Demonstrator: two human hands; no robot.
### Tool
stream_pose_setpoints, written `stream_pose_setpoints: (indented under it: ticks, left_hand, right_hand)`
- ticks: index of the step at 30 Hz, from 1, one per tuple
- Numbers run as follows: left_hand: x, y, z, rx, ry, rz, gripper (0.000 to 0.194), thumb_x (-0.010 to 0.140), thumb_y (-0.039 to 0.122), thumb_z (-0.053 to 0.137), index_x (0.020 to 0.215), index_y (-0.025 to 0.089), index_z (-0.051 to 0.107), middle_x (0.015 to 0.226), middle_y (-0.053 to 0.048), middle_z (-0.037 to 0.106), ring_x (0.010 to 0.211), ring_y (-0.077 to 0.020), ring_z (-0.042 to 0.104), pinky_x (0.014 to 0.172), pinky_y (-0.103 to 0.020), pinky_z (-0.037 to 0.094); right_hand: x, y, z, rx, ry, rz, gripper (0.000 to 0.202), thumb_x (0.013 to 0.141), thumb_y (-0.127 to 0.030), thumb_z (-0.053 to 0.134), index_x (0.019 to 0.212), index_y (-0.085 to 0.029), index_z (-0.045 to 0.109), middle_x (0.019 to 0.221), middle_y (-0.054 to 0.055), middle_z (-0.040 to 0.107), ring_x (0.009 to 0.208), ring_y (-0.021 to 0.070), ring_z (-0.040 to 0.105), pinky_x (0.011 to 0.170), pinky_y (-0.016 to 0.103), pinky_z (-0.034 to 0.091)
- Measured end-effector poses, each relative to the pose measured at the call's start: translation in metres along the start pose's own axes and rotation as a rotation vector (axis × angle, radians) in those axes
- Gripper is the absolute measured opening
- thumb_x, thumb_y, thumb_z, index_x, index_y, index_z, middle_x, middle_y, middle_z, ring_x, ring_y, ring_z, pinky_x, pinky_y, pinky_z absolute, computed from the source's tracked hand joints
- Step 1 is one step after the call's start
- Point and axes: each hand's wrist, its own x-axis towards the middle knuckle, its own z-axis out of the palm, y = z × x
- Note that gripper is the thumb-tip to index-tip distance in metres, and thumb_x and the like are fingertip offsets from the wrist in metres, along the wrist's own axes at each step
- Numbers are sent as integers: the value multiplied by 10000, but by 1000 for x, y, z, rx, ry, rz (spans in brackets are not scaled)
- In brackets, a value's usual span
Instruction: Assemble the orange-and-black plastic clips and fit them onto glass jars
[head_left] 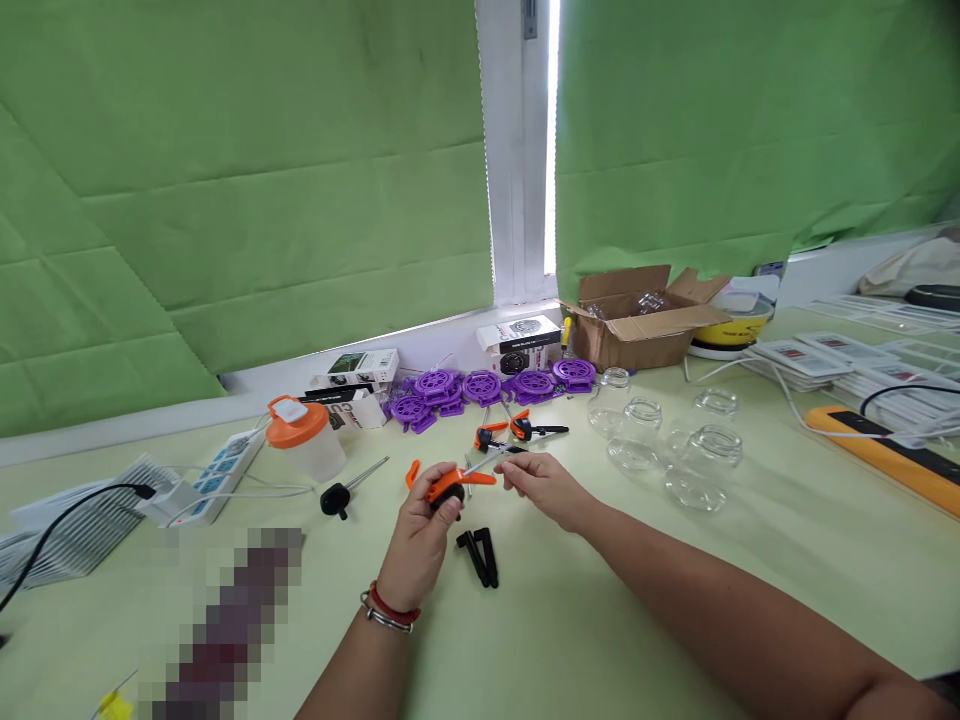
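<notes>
My left hand (420, 545) is closed around an orange-and-black plastic part (448, 486) with a thin metal rod sticking out of it. Beside the part's orange tip, my right hand (551, 488) has its thumb and fingers pinched together; whatever they hold is too small to make out. Two black plastic handles (480, 558) lie on the table just below the hands. A black knob with a metal rod (337, 498) rests to the left. Behind my hands lie two similar orange-and-black pieces (529, 428). A loose orange piece (412, 473) shows behind my left fingers.
Purple plastic wheels (484, 388) line the back, near printed boxes (521, 340) and an open cardboard box (637, 340). Clear jars (701, 470) stand on the right. Leftward are an orange-lidded jug (319, 455) and a power strip (225, 475) with cables.
</notes>
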Motion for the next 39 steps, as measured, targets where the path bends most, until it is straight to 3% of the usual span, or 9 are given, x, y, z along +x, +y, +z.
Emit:
stream_pose_setpoints:
  ticks: [3, 7, 11, 16, 26, 31, 35, 37, 39]
  left_hand:
    - [5, -1, -4, -92, 150, 10, 410, 794, 337, 639, 1179, 247, 530, 972, -17, 556, 782, -109, 511, 763, -247, 418]
    - [10, -4, -8, -102, 264, 31, 413, 784, 342, 648, 1168, 251, 526, 948, 0, 557, 754, -90, 496, 742, -223, 418]
    - [12, -8, -11, -19, 298, 46, 413, 799, 357, 629, 1181, 253, 514, 975, -9, 559, 773, -97, 497, 748, -227, 420]
    - [12, -11, -13, 87, 301, 64, 445, 816, 379, 597, 1218, 222, 488, 991, -38, 568, 811, -124, 520, 767, -260, 430]
    - [12, -13, -14, 226, 279, 58, 442, 829, 388, 573, 1230, 231, 476, 1088, -65, 592, 999, -184, 553, 880, -326, 419]
    - [12, -11, -14, 242, 296, 72, 416, 828, 364, 576, 1213, 230, 492, 1175, -66, 574, 1043, -180, 541, 926, -324, 398]
    - [10, -9, -12, 225, 267, 64, 433, 813, 358, 598, 1213, 221, 503, 1231, -76, 560, 1096, -194, 526, 966, -336, 380]
    - [9, -9, -8, 201, 216, 59, 425, 804, 345, 614, 1201, 225, 520, 1258, -75, 545, 1136, -201, 510, 993, -340, 362]
    - [7, -10, -3, 184, 146, 59, 409, 801, 326, 624, 1190, 231, 536, 1263, -70, 544, 1154, -204, 507, 1007, -343, 355]
  right_hand:
    - [13, -1, 5, -584, -18, -297, 218, 862, -233, 495, 929, -176, 694, 871, 65, 639, 783, 174, 539, 721, 311, 392]
    - [25, -8, 24, -1135, -239, -562, 223, 840, -124, 491, 940, -164, 686, 881, 88, 642, 850, 211, 524, 746, 348, 361]
    - [32, -13, 42, -1402, -362, -764, 182, 847, -126, 497, 801, -138, 672, 796, 104, 645, 873, 232, 507, 728, 361, 324]
    - [40, -10, 50, -1508, -486, -945, 151, 791, -103, 546, 704, -142, 664, 705, 95, 659, 792, 213, 528, 695, 340, 299]
    - [43, -11, 45, -1457, -537, -1235, 161, 832, -73, 496, 751, -123, 625, 692, 80, 649, 711, 179, 546, 652, 321, 321]
    - [23, -22, 37, -1228, -288, -1378, 177, 886, -97, 454, 811, -135, 610, 775, 68, 652, 758, 162, 560, 675, 305, 388]
    - [-2, -57, 30, -729, 76, -1216, 153, 869, -101, 470, 885, -175, 603, 851, 58, 677, 799, 148, 588, 748, 311, 461]
    - [-9, -75, 29, -445, 249, -992, 141, 846, -114, 500, 874, -202, 607, 833, 47, 679, 795, 150, 610, 746, 310, 485]
    - [-10, -87, 31, -273, 320, -785, 109, 821, -138, 537, 817, -210, 620, 794, 36, 681, 756, 150, 623, 727, 306, 498]
